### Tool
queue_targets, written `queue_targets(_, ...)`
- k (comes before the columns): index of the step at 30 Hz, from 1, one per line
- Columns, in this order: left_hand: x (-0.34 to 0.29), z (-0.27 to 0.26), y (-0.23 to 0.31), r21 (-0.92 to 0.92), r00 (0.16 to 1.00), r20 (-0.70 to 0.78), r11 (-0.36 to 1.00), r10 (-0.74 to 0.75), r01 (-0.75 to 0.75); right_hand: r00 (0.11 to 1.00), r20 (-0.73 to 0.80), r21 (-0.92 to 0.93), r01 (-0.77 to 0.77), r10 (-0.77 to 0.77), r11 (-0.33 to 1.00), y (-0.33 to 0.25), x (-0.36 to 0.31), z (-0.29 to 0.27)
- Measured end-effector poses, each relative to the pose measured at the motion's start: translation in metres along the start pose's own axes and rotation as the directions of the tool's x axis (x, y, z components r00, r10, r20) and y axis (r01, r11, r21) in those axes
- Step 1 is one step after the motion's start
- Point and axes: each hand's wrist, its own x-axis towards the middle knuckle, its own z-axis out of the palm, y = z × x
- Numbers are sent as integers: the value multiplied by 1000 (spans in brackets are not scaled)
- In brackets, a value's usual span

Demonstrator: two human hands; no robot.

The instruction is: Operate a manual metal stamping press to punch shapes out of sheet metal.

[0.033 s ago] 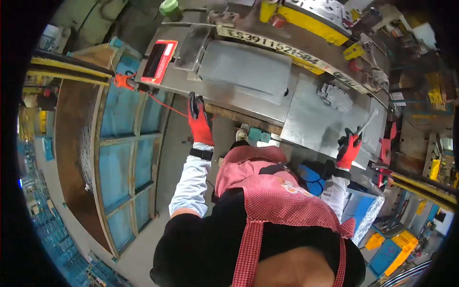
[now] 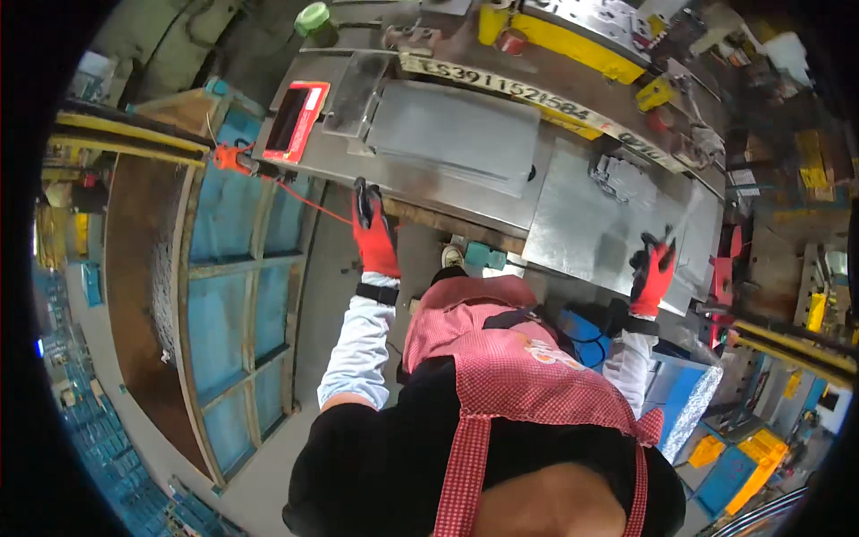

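My left hand (image 2: 376, 240), in a red glove with dark fingertips, is at the front edge of the metal bench (image 2: 412, 183). Its fingers stretch forward and nothing shows in them. A stack of grey metal sheets (image 2: 456, 134) lies beyond it to the right. On the right, my right hand (image 2: 653, 276), gloved alike, is over the near edge of a flat shiny plate (image 2: 573, 219), with fingers spread and nothing held. Farther back on that plate are small jagged-edged metal pieces (image 2: 625, 177). A pale sheet (image 2: 701, 233) lies just right of the hand.
A red-bordered dark panel (image 2: 297, 121) lies at the bench's left end. Behind the sheets runs a machine beam with a marked strip (image 2: 501, 82) and yellow blocks. A large blue-panelled wooden frame (image 2: 219, 313) stands left. Yellow-black bars (image 2: 796, 349) extend at right.
A thin, pale strip-like piece beside my right fingers has gone from them, and those fingers are now spread. My left hand stays nearly in place.
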Motion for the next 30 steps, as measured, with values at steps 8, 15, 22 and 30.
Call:
queue_targets(8,-46,16,-14,212,975,90,961,-202,179,610,788,-194,108,89,975,-55,51,115)
queue_targets(15,-55,70,-20,-186,774,554,860,-308,475,553,818,-174,-26,159,984,-74,52,131)
queue_targets(22,-8,103,-51,-468,706,551,535,-446,703,560,828,-115,98,40,989,-96,10,111)
queue_targets(30,-43,86,-42,-195,720,498,747,-483,636,633,774,-64,72,4,995,-37,37,126)
